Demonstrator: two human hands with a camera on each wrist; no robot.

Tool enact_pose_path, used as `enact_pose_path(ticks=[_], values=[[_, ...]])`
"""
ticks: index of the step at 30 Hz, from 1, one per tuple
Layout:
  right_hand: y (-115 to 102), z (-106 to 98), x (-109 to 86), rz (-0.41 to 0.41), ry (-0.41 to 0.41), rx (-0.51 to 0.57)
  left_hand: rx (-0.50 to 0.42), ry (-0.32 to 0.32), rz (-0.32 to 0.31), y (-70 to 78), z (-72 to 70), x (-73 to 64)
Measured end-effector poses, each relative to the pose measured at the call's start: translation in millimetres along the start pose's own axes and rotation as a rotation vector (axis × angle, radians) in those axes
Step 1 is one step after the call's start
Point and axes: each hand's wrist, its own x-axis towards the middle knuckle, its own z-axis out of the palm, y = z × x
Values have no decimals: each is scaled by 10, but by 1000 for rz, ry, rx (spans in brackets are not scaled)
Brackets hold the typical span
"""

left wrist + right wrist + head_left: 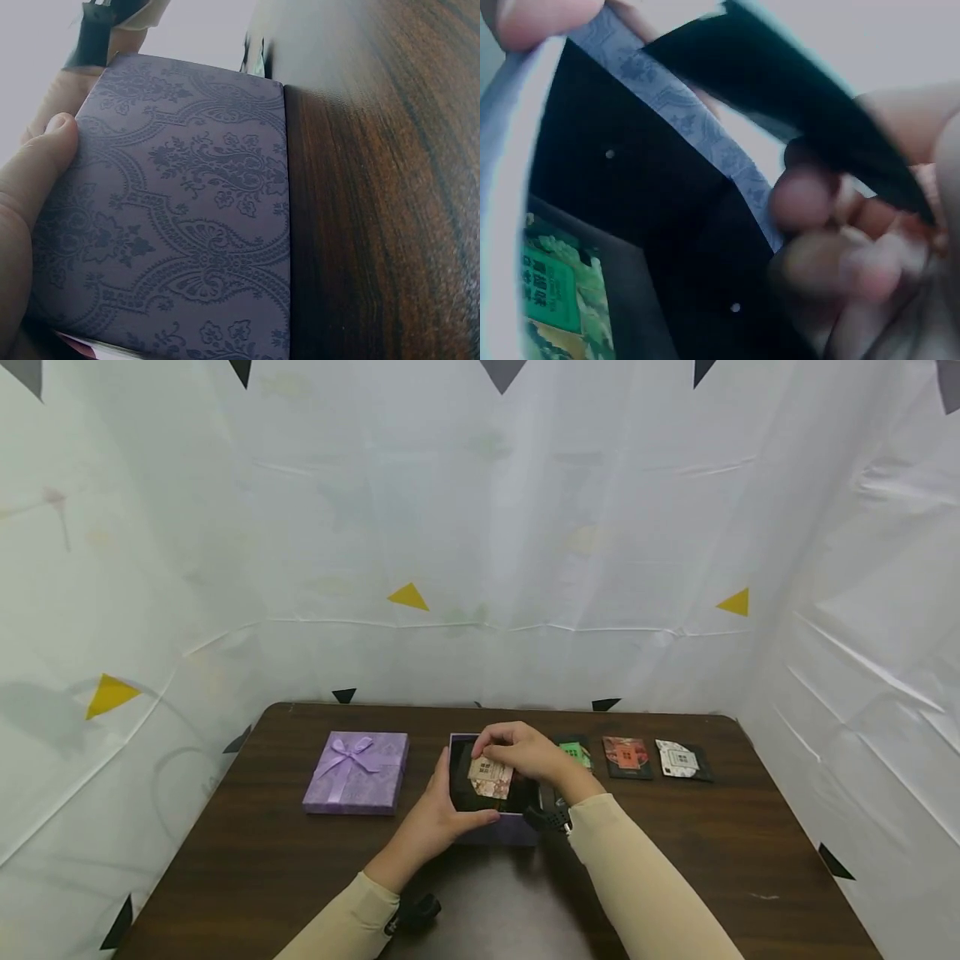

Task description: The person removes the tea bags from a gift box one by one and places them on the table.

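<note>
A purple patterned gift box (495, 832) with a black inside sits open on the table. My left hand (435, 817) grips its near left corner, thumb at the front rim and fingers along the left wall. In the left wrist view the box's patterned outer wall (187, 202) fills the middle. Over the box opening, my right hand (528, 752) pinches a beige tea sachet (490, 778), tilted, its dark back (787, 94) facing the right wrist camera. On the box floor lies a green tea sachet (564, 289), partly hidden by the near wall.
Left of the box lies its purple lid (354, 777) with a ribbon bow. To the right are a green sachet (576, 752) partly behind my right wrist, a red sachet (627, 757) and a white-and-black sachet (681, 760). A white curtain (510, 543) surrounds the brown table (247, 860).
</note>
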Motion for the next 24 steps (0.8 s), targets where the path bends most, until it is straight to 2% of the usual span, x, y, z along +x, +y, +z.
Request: enact_pose_path(ticks=[4, 6, 8, 12, 18, 24], values=[[8, 3, -81, -58, 76, 173, 14, 3, -17, -8, 4, 12], [14, 17, -116, -111, 125, 212, 24, 9, -25, -3, 3, 16], [18, 47, -158, -163, 193, 212, 36, 13, -31, -3, 1, 18], [19, 141, -259, -214, 353, 192, 47, 14, -30, -5, 1, 20], [62, 263, -452, -260, 517, 192, 50, 16, -35, 16, 20, 14], [243, 295, -693, -269, 697, 237, 71, 22, -65, 27, 15, -1]])
